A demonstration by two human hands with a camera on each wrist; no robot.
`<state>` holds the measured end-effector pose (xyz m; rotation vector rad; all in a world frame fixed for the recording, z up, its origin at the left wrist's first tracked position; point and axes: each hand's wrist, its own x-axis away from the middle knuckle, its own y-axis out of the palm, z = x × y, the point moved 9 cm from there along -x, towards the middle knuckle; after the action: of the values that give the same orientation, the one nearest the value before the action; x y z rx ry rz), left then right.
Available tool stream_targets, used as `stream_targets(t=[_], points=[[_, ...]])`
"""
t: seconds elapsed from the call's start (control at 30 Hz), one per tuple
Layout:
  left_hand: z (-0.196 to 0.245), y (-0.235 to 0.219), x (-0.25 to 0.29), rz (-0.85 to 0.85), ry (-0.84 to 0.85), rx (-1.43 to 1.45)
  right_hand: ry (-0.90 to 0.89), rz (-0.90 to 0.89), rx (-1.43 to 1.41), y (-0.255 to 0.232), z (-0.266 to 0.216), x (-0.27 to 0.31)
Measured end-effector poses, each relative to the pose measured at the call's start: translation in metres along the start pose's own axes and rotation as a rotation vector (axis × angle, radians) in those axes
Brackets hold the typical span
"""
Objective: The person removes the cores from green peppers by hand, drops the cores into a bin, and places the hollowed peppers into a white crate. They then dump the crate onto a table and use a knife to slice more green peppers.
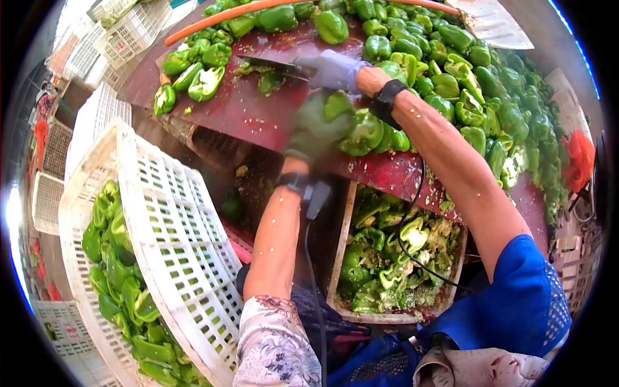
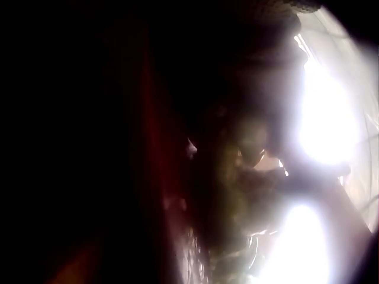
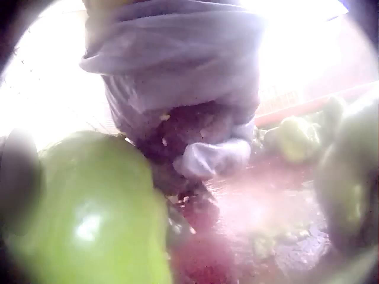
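My right hand [image 1: 332, 71], in a pale purple glove, grips a knife [image 1: 274, 66] whose blade points left over the dark red tabletop [image 1: 251, 116]. Under the blade lies a piece of green pepper [image 1: 271, 82]. My left hand [image 1: 316, 129], in a dark green glove and blurred, holds a green pepper [image 1: 337, 106] just below the right hand. Whole peppers [image 1: 363, 134] lie close to its right side. In the right wrist view the purple glove [image 3: 177, 59] fills the top, with a large green pepper [image 3: 89, 213] near the camera. The left wrist view is mostly dark and glared.
A large pile of green peppers [image 1: 445, 84] covers the table's right and back. Cut peppers [image 1: 206, 84] sit at its left edge. A white basket [image 1: 184, 238] of pepper halves stands at my left; a crate [image 1: 342, 258] of scraps is below. A cable [image 1: 419, 187] hangs by my right arm.
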<state>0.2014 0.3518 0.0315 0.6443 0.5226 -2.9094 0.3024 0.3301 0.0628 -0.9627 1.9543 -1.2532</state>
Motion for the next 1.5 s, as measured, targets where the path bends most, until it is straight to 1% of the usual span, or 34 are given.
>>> stream_targets(t=[0.03,0.1,0.17,0.2,0.23,0.33,0.37,0.43,0.47,0.5,0.53,0.57,0.6,0.67,0.7,0.73,0.77,0.8,0.83,0.9,0.93,0.97,1.0,1.03,1.1,1.17,1.2,1.27,1.3,1.33,1.37,1.4,1.5], points=[[-0.003,0.006,0.001,-0.018,-0.021,0.011,-0.052,0.014,-0.011,0.002,-0.003,0.002],[-0.004,0.008,0.005,0.012,-0.014,-0.021,-0.161,0.044,-0.006,-0.004,-0.016,0.008],[-0.002,0.007,0.006,0.047,0.01,-0.075,0.002,-0.031,-0.181,-0.006,0.0,0.012],[-0.005,0.007,0.006,0.07,0.038,-0.07,0.016,0.006,-0.184,-0.006,0.003,0.012],[-0.01,0.01,0.005,0.063,0.021,-0.058,0.037,0.044,-0.189,-0.008,0.005,0.014],[-0.013,0.012,0.002,0.037,-0.018,-0.048,0.081,0.296,0.211,-0.027,0.015,0.01],[-0.015,0.013,0.002,0.029,-0.032,-0.054,0.145,0.26,0.314,-0.028,0.025,0.009],[-0.013,0.014,0.003,0.034,-0.033,-0.102,0.147,0.264,0.478,-0.03,0.042,0.011],[-0.013,0.013,0.004,0.049,-0.021,-0.147,0.149,0.247,0.424,-0.03,0.048,0.012],[-0.012,0.012,0.004,0.064,-0.007,-0.191,0.111,0.198,0.386,-0.025,0.051,0.013],[-0.014,0.012,0.004,0.061,-0.012,-0.172,0.072,0.149,0.349,-0.021,0.053,0.014],[-0.016,0.012,0.004,0.06,-0.017,-0.153,0.032,0.099,0.312,-0.017,0.051,0.012],[-0.018,0.013,0.004,0.061,-0.024,-0.132,0.171,-0.099,0.403,-0.01,0.047,0.005],[-0.024,0.02,-0.001,0.012,-0.032,-0.269,-0.166,-0.018,0.512,-0.005,0.001,-0.019],[-0.024,0.022,-0.003,-0.013,-0.033,-0.339,-0.336,0.026,0.564,-0.004,-0.032,-0.026],[-0.029,0.024,-0.005,-0.059,-0.077,-0.255,-0.176,-0.077,0.298,0.002,-0.039,-0.04],[-0.029,0.026,-0.005,-0.029,0.067,-0.285,-0.015,-0.179,0.031,0.009,-0.058,-0.046],[-0.029,0.029,-0.003,0.004,0.207,-0.311,-0.072,-0.111,0.11,0.025,-0.063,-0.066],[-0.038,0.044,0.001,0.0,0.233,-0.546,-0.093,-0.104,0.137,0.04,-0.059,-0.077],[-0.032,0.066,0.009,0.014,0.301,-1.026,-0.133,-0.088,0.191,0.061,-0.066,-0.092],[-0.005,0.066,0.025,-0.137,0.115,-1.456,0.001,-0.153,0.139,0.058,-0.079,-0.081],[-0.015,0.059,0.021,-0.16,0.123,-1.283,0.13,-0.211,0.099,0.062,-0.084,-0.076],[-0.025,0.052,0.016,-0.184,0.126,-1.105,0.19,-0.333,0.128,0.096,-0.06,-0.098],[-0.036,0.046,0.012,-0.211,0.126,-0.932,0.142,-0.328,0.128,0.101,-0.06,-0.101],[-0.039,0.054,0.007,-0.156,0.218,-0.943,0.06,-0.275,0.103,0.101,-0.067,-0.094],[-0.04,0.059,0.002,-0.111,0.285,-0.964,0.017,-0.247,0.082,0.101,-0.072,-0.089],[-0.046,0.067,0.002,-0.198,0.283,-1.044,0.004,-0.24,0.071,0.102,-0.073,-0.088],[-0.047,0.068,0.005,-0.213,0.265,-1.054,-0.025,-0.235,0.055,0.105,-0.077,-0.088],[-0.035,0.055,0.006,-0.14,0.252,-0.988,-0.037,-0.232,0.048,0.103,-0.08,-0.089],[-0.031,0.053,0.008,-0.13,0.259,-0.978,-0.05,-0.223,0.039,0.1,-0.083,-0.09],[-0.033,0.054,0.009,-0.12,0.267,-0.967,-0.062,-0.213,0.029,0.099,-0.082,-0.093],[-0.039,0.067,0.012,-0.175,0.293,-1.01,-0.076,-0.189,0.019,0.096,-0.08,-0.096],[-0.054,0.068,0.018,-0.152,0.289,-1.013,-0.096,-0.12,-0.019,0.082,-0.074,-0.118]])
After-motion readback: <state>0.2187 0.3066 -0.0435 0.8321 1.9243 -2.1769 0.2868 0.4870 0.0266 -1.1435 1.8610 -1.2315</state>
